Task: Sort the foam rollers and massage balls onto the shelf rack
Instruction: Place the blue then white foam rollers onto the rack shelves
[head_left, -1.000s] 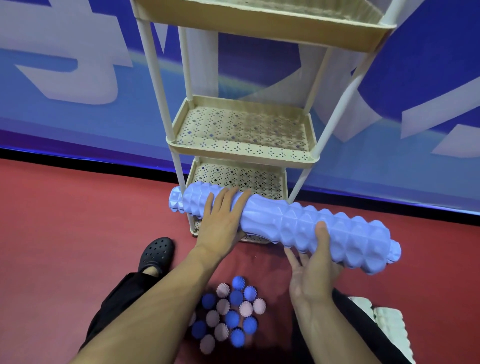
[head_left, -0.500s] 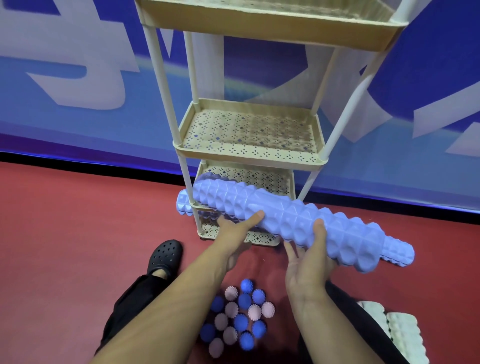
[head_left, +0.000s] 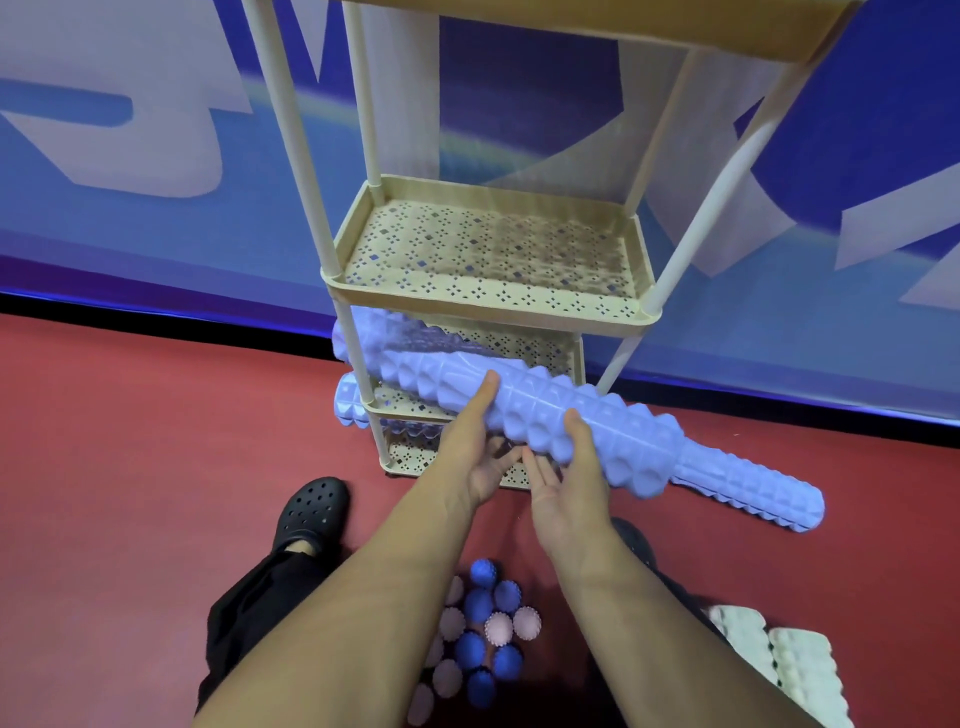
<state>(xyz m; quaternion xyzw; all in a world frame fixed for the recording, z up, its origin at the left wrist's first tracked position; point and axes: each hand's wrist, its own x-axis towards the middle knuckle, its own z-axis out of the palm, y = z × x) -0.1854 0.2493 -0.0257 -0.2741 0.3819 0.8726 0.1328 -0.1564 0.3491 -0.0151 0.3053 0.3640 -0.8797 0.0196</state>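
We find the lilac foam roller (head_left: 519, 410) slanted through the shelf rack (head_left: 488, 306) above its lowest tier, a second roller (head_left: 748, 486) beneath it; left hand (head_left: 475, 457) and right hand (head_left: 569, 478) each cup it, thumbs over the top. In our judgement, seating is in hand; next it needs levelling and release. Massage balls (head_left: 483, 639) wait on red floor (head_left: 130, 467); blue wall (head_left: 130, 182) behind.

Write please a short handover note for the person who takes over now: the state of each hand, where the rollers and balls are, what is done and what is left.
Left hand: under the upper blue roller, thumb on top, gripping it.
Right hand: gripping the same roller from below, thumb over it.
That roller is slanted, its far end inside the shelf rack under the middle shelf, its near end sticking out to the right.
A second blue roller lies lower, through the bottom level.
Massage balls sit in a heap on the floor; white rollers lie at the right.
Done: no roller is fully shelved.
Left: seat both blue rollers, then the white rollers and the balls.
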